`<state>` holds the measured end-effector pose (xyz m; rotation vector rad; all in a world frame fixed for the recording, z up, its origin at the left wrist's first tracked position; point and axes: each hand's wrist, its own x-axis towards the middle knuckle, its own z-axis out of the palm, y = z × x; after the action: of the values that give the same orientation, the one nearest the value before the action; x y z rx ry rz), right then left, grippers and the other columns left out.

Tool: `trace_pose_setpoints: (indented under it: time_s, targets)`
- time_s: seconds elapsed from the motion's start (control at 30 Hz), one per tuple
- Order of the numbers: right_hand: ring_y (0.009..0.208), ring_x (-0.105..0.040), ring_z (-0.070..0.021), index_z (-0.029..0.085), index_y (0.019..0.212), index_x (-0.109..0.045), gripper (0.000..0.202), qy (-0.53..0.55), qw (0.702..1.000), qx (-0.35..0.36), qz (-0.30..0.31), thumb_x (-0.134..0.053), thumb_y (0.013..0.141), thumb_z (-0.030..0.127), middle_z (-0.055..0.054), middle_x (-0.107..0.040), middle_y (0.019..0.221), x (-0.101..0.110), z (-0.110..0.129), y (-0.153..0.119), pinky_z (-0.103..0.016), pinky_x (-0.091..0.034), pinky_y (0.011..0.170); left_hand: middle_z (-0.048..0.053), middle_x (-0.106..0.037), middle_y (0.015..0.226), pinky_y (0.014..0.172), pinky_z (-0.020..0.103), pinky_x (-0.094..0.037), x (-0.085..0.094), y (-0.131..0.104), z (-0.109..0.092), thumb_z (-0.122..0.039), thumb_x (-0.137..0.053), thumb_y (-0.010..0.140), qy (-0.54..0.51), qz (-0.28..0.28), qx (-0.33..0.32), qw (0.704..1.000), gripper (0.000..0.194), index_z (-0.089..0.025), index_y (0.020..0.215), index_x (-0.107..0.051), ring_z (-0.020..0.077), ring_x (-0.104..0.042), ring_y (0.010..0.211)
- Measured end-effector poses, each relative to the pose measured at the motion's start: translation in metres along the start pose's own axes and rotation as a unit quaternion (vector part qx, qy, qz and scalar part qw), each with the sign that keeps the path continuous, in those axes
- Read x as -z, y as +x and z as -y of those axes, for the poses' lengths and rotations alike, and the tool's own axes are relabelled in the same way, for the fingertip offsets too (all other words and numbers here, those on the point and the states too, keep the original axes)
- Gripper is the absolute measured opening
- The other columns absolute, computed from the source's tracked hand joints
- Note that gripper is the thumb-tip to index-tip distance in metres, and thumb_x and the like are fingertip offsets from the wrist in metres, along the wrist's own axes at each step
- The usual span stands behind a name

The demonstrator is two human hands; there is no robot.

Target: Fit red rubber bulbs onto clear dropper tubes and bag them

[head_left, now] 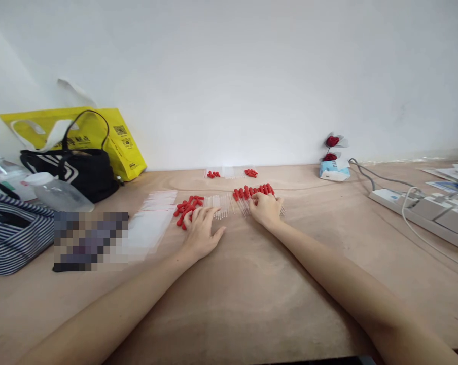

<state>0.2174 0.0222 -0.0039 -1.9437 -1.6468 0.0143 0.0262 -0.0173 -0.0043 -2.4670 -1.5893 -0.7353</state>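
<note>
1. The left hand lay palm down over the table, its thumb wide of the other fingers, which curved toward a loose pile of red bulbs; whether a fingertip touched one could not be told.
2. The right hand bent over a row of red-topped tubes, its fingers curled narrow among the stems; whether they pinched one could not be told.
3. That row lay with its red ends toward the wall and its thin stems toward the person.
4. Between the pile and the row lay a batch of thin clear tubes, side by side, near the left hand's fingers.
5. Beyond these, near the wall, a clear packet lay with small red clusters at both ends.
6. Left of the pile, clear plastic bags lay overlapping, with red lines along their edges.
7. Farther left stood a yellow bag, a black bag, a plastic bottle and a striped bag.
8. To the right were a tissue pack by red flowers, and a power strip with cables.
</note>
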Motion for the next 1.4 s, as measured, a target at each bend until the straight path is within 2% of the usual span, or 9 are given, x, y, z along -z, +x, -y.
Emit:
trace_pose_setpoints:
  time_s: [0.2, 0.33, 0.43, 0.53, 0.7, 0.97, 1.1, 1.27, 1.4]
  targets:
    - [0.084, -0.055, -0.0217, 0.019, 0.082, -0.06, 0.019, -0.031, 0.999, -0.014, 0.016, -0.044, 0.075, 0.026, -0.006, -0.064, 0.076, -0.009, 0.009, 0.007, -0.039, -0.021, 0.08, 0.009, -0.054, 0.109, 0.089, 0.052, -0.02, 0.009, 0.008, 0.019, -0.035, -0.057, 0.069, 0.052, -0.039, 0.053, 0.996, 0.036, -0.022, 0.101, -0.05, 0.0292, -0.041, 0.104]
    - [0.084, -0.055, -0.0224, 0.019, 0.08, -0.06, 0.02, -0.035, 0.999, -0.002, 0.018, -0.044, 0.076, 0.031, -0.006, -0.064, 0.078, -0.009, 0.01, 0.008, -0.04, -0.022, 0.08, 0.01, -0.054, 0.102, 0.085, 0.058, -0.022, 0.022, 0.013, 0.04, -0.047, -0.061, 0.062, 0.087, 0.009, 0.076, 0.993, 0.032, -0.021, 0.081, -0.056, 0.0322, -0.042, 0.099]
    - [0.087, -0.054, -0.0225, 0.02, 0.079, -0.061, 0.022, -0.034, 0.999, 0.016, 0.014, -0.043, 0.077, 0.034, -0.007, -0.064, 0.083, -0.008, 0.014, 0.008, -0.04, -0.023, 0.079, 0.01, -0.055, 0.097, 0.084, 0.061, -0.021, 0.03, 0.013, 0.05, -0.049, -0.062, 0.059, 0.13, 0.029, 0.063, 0.989, 0.029, -0.022, 0.07, -0.058, 0.0325, -0.043, 0.096]
    - [0.088, -0.052, -0.0231, 0.021, 0.077, -0.063, 0.026, -0.035, 0.998, 0.041, 0.03, -0.042, 0.077, 0.036, -0.007, -0.064, 0.084, -0.008, 0.023, 0.008, -0.041, -0.022, 0.079, 0.012, -0.054, 0.101, 0.086, 0.061, -0.019, 0.033, 0.012, 0.05, -0.044, -0.061, 0.063, 0.194, -0.002, 0.037, 0.98, 0.025, -0.021, 0.07, -0.06, 0.033, -0.041, 0.1]
    - [0.088, -0.052, -0.026, 0.017, 0.076, -0.065, 0.027, -0.058, 0.995, 0.042, 0.065, -0.044, 0.075, 0.035, -0.011, -0.064, 0.081, -0.014, 0.043, 0.009, -0.043, -0.023, 0.077, 0.013, -0.053, 0.108, 0.092, 0.059, -0.014, 0.026, 0.013, 0.045, -0.039, -0.055, 0.071, 0.24, -0.052, 0.008, 0.969, 0.021, -0.019, 0.07, -0.061, 0.0314, -0.04, 0.104]
    - [0.093, -0.052, -0.0289, 0.016, 0.086, -0.065, 0.023, -0.116, 0.986, 0.038, 0.11, -0.047, 0.073, 0.022, -0.015, -0.064, 0.09, -0.022, 0.056, 0.017, -0.046, -0.02, 0.08, 0.014, -0.052, 0.113, 0.095, 0.057, -0.011, 0.019, 0.014, 0.043, -0.028, -0.054, 0.072, 0.248, -0.061, -0.013, 0.967, 0.018, -0.017, 0.084, -0.06, 0.0323, -0.038, 0.11]
    - [0.094, -0.051, -0.0296, 0.014, 0.089, -0.066, 0.025, -0.168, 0.974, 0.049, 0.146, -0.045, 0.074, 0.014, -0.017, -0.064, 0.091, -0.023, 0.065, 0.018, -0.046, -0.018, 0.081, 0.013, -0.052, 0.113, 0.095, 0.057, -0.011, 0.018, 0.014, 0.043, -0.027, -0.053, 0.072, 0.253, -0.066, -0.024, 0.965, 0.016, -0.018, 0.083, -0.061, 0.0321, -0.038, 0.111]
    - [0.094, -0.05, -0.0287, 0.011, 0.091, -0.065, 0.027, -0.166, 0.975, 0.065, 0.131, -0.041, 0.077, 0.012, -0.018, -0.062, 0.094, -0.022, 0.063, 0.012, -0.043, -0.02, 0.08, 0.01, -0.055, 0.111, 0.095, 0.057, -0.013, 0.017, 0.015, 0.044, -0.021, -0.049, 0.076, 0.272, -0.075, -0.047, 0.958, 0.013, -0.02, 0.079, -0.061, 0.0297, -0.041, 0.11]
    - [0.091, -0.048, -0.0283, 0.007, 0.09, -0.062, 0.027, -0.153, 0.975, 0.148, 0.06, -0.04, 0.08, 0.018, -0.019, -0.061, 0.093, -0.008, 0.039, -0.003, -0.04, -0.023, 0.076, 0.01, -0.054, 0.111, 0.095, 0.056, -0.014, 0.019, 0.014, 0.042, -0.027, -0.051, 0.076, 0.273, -0.082, -0.044, 0.957, 0.014, -0.02, 0.077, -0.062, 0.03, -0.041, 0.11]
